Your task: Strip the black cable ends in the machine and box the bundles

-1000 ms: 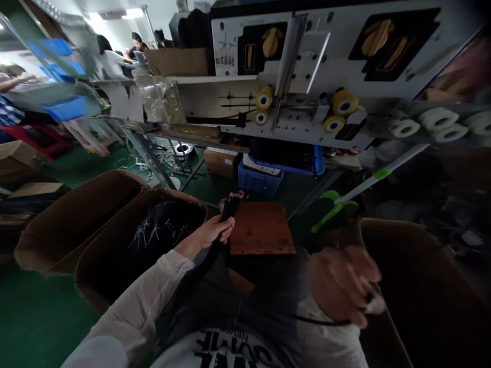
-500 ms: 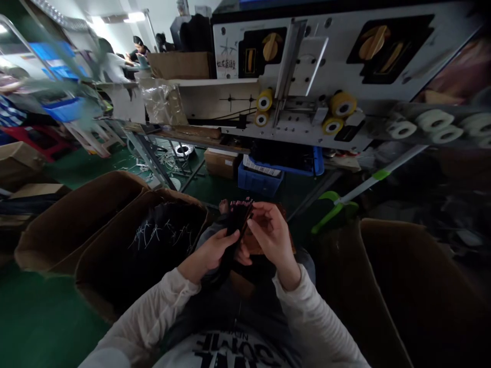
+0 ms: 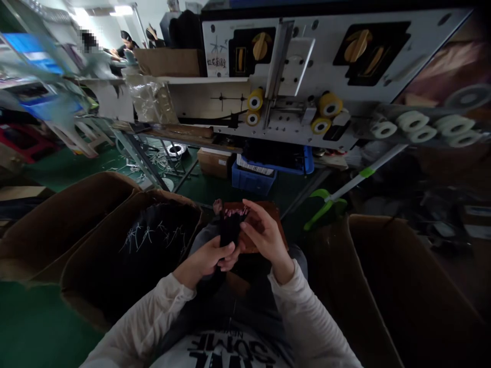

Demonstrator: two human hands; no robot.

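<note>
My left hand (image 3: 217, 255) is closed around the lower part of a flat black bundle with pink tips (image 3: 230, 227), with the thumb lying across its front. The bundle's pink-tipped top edge points away from me. My right hand (image 3: 264, 232) pinches at its upper right edge with thumb and forefinger. Whether a single piece is between those fingertips is too small and dark to see. Below the hands, between my knees, is a reddish-brown surface (image 3: 274, 225).
Left of me stands a carton (image 3: 92, 271) of black items with white ties, another carton (image 3: 65, 220) beside it. A deep carton (image 3: 368, 276) stands at my right. Ahead is a machine (image 3: 291, 82) with yellow rollers, blue bins (image 3: 253, 179) beneath it. A green-clipped pole (image 3: 349, 186) leans at right.
The black bundle has turned so its broad face shows more, and my left hand sits slightly lower on it. My right hand remains at its upper edge. The view has shifted slightly right.
</note>
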